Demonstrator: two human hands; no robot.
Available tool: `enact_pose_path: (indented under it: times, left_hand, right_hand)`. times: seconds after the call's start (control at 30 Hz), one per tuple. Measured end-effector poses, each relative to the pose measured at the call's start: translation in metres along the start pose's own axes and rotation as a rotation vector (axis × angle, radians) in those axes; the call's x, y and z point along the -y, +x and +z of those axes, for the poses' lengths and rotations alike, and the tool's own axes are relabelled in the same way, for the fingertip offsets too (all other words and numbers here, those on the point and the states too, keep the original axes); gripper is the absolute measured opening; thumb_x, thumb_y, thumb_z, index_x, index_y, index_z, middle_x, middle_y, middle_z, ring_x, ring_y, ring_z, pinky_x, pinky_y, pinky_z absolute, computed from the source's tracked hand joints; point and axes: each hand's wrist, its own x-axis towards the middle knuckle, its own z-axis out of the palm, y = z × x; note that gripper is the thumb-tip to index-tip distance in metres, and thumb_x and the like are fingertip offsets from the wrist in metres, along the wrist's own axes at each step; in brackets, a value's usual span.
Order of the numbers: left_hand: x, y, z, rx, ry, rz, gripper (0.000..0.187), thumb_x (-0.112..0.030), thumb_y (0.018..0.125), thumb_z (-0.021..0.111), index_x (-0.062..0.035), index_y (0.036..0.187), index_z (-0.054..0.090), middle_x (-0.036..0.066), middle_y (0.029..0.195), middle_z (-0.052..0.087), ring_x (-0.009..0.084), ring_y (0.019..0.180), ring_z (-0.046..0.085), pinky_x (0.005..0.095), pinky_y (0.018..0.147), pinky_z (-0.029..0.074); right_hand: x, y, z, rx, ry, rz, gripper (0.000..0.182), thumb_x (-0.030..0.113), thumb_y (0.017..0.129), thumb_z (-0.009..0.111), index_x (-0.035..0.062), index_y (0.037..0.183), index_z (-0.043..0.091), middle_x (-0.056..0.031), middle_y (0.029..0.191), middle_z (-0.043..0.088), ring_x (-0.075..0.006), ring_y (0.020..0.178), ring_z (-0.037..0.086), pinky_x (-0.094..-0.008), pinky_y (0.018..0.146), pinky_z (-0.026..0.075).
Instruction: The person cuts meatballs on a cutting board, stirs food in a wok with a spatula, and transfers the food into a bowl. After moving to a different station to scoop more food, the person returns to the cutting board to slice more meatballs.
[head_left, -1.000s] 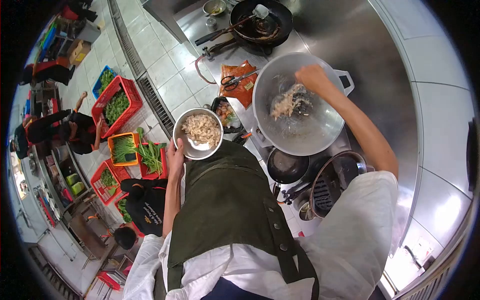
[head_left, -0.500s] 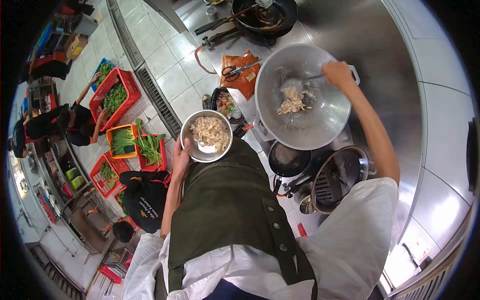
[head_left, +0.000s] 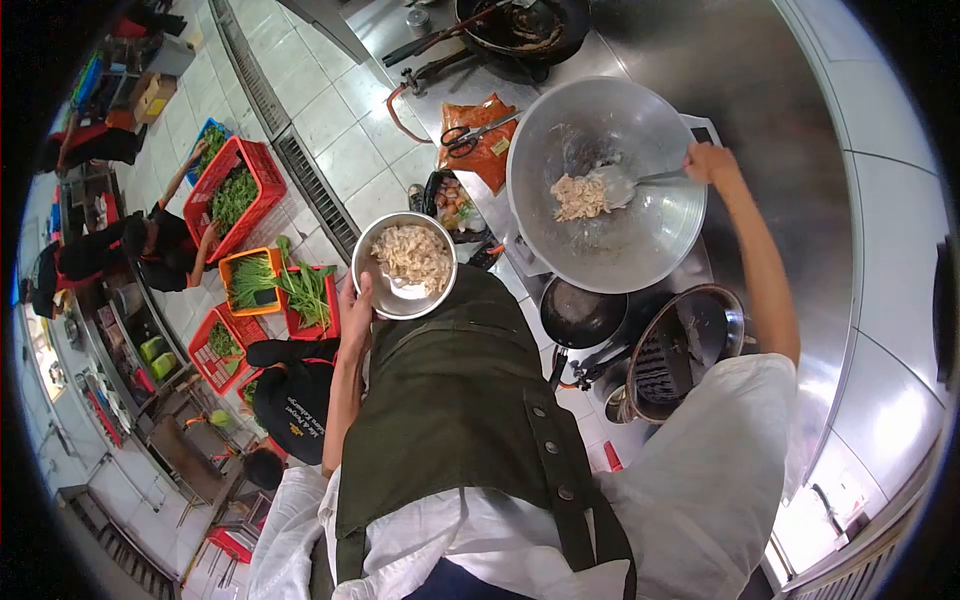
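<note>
My left hand (head_left: 352,312) holds a steel bowl (head_left: 374,288) of pale shredded food by its rim, in front of my chest. My right hand (head_left: 710,162) grips the handle of a metal ladle (head_left: 618,184) at the right rim of a large steel wok (head_left: 640,240). The ladle's head rests against a small heap of the same pale shredded food (head_left: 578,198) in the middle of the wok.
A black pan (head_left: 522,28) sits at the far end of the steel counter. Scissors (head_left: 472,136) lie on an orange packet. A small black pan (head_left: 580,316) and a round pot (head_left: 690,345) stand near me. People crouch by red crates of greens (head_left: 232,196) on the tiled floor.
My right hand has moved from over the middle of the wok to its right rim, now drawing the ladle. The food lies gathered by the ladle head. The bowl stayed nearly still.
</note>
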Motion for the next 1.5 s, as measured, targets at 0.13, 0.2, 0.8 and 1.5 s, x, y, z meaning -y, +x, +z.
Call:
enact_pose_path:
  times: [0.13, 0.2, 0.8, 1.5]
  left_hand:
    - [-0.005, -0.008, -0.001, -0.021, -0.023, 0.006, 0.041, -0.037, 0.103, 0.056, -0.0080, 0.132, 0.056, -0.001, 0.095, 0.067, 0.0032, 0.062, 0.060, 0.0193, 0.042, 0.047]
    - [-0.011, -0.010, 0.002, -0.032, -0.034, 0.004, 0.040, -0.036, 0.103, 0.055, -0.0082, 0.131, 0.057, -0.001, 0.094, 0.067, 0.0029, 0.062, 0.060, 0.0187, 0.041, 0.047]
    - [-0.138, 0.067, 0.072, 0.210, 0.268, 0.514, 0.047, -0.033, 0.103, 0.056, 0.0000, 0.137, 0.052, 0.009, 0.112, 0.066, 0.0128, 0.096, 0.061, 0.0270, 0.080, 0.051]
    - [-0.115, 0.016, 0.420, 0.777, -0.140, 0.170, 0.032, -0.034, 0.106, 0.045, -0.0137, 0.131, 0.049, 0.006, 0.097, 0.066, 0.0158, 0.063, 0.067, 0.0311, 0.048, 0.060]
  right_hand:
    - [0.015, -0.014, 0.031, 0.166, 0.407, -0.072, 0.029, 0.022, 0.083, 0.068, 0.0026, 0.104, 0.072, -0.0137, 0.080, 0.071, -0.0238, 0.076, 0.070, -0.0383, 0.068, 0.052]
    - [0.019, -0.022, 0.041, 0.261, 0.574, -0.056, 0.030, 0.022, 0.084, 0.068, 0.0013, 0.105, 0.073, -0.0116, 0.075, 0.070, -0.0200, 0.068, 0.067, -0.0354, 0.064, 0.052]
    - [0.053, -0.092, 0.074, 0.109, 1.148, -0.126, 0.026, 0.024, 0.095, 0.067, 0.0039, 0.111, 0.075, 0.0013, 0.061, 0.056, -0.0078, 0.052, 0.048, -0.0265, 0.049, 0.037]
    - [0.198, -0.308, 0.065, -0.979, 0.592, 0.875, 0.020, 0.021, 0.099, 0.056, 0.0165, 0.118, 0.061, -0.0159, 0.092, 0.072, -0.0377, 0.078, 0.070, -0.0470, 0.060, 0.053]
